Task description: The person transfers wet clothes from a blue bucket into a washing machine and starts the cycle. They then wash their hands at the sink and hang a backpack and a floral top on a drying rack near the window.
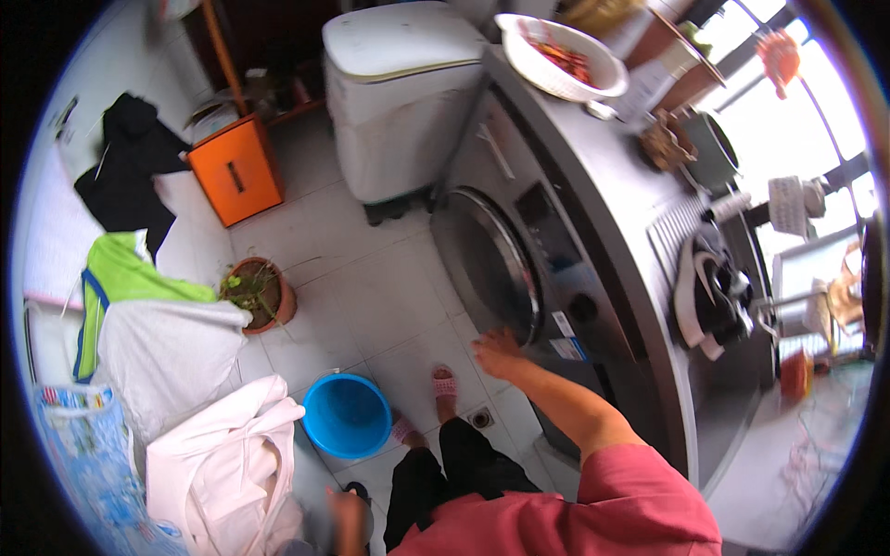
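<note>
My right hand point(497, 353) hangs in front of the grey front-loading washing machine point(598, 278), by the lower edge of its round door point(487, 264); whether it touches the door cannot be told. My left hand point(346, 514) is low in the view, blurred, beside the pale pink garment point(222, 465); its fingers are unclear. A blue plastic bucket point(348, 415) stands on the tiled floor left of my feet, with no contents visible. The washing machine door looks closed.
A potted plant point(259, 295), an orange cabinet point(236, 170) and a white top-loading appliance point(403, 104) stand farther off. Clothes, including a green garment point(132, 267), hang on the left. A white basket of red peppers point(563, 59) and black-and-white shoes point(709, 292) rest at the counter.
</note>
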Available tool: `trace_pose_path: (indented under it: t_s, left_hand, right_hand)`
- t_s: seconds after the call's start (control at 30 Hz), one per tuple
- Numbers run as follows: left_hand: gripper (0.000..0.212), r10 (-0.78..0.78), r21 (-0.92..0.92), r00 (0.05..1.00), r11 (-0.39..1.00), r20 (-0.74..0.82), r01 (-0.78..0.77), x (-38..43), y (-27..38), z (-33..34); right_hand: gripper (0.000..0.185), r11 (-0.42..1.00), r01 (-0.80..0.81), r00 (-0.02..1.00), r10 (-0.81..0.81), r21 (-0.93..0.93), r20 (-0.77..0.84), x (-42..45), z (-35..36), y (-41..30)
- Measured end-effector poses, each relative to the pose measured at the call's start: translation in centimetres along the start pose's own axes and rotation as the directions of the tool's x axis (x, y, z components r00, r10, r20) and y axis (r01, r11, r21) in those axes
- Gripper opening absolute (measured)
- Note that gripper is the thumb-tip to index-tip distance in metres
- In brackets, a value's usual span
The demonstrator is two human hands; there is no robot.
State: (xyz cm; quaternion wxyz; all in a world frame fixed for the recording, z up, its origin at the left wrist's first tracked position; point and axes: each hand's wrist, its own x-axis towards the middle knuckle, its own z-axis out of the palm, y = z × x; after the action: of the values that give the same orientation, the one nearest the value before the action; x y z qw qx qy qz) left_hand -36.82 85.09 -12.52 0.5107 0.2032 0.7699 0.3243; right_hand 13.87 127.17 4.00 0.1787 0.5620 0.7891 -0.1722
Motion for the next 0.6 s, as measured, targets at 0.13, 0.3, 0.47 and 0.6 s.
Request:
trace_pose_path:
  t_s: [0.13, 0.3, 0.47, 0.6]
  left_hand:
    - [0.083, -0.363, -0.120, 0.930, 0.928, -0.059, 0.354, 0.2, 11.7, 3.2]
    - [0.080, -0.395, -0.015, 0.918, 0.918, 0.035, 0.395, 1.5, 15.6, 3.3]
    - [0.078, -0.354, 0.029, 0.925, 0.935, 0.136, 0.354, 2.1, 18.3, 4.3]
    - [0.079, -0.332, 0.057, 0.932, 0.943, 0.144, 0.328, 2.1, 19.8, 4.3]
  right_hand:
    - [0.024, 0.692, -0.241, 0.901, 0.420, 0.680, -0.108, -10.1, 0.5, -2.4]
    - [0.033, 0.214, -0.271, 0.331, 0.936, 0.938, -0.118, -17.3, 2.9, 3.5]
    - [0.053, 0.334, -0.369, 0.036, 0.938, 0.867, -0.346, -19.7, -4.9, 6.6]
    - [0.055, 0.354, -0.337, -0.031, 0.922, 0.872, -0.387, -18.8, -4.0, 7.5]
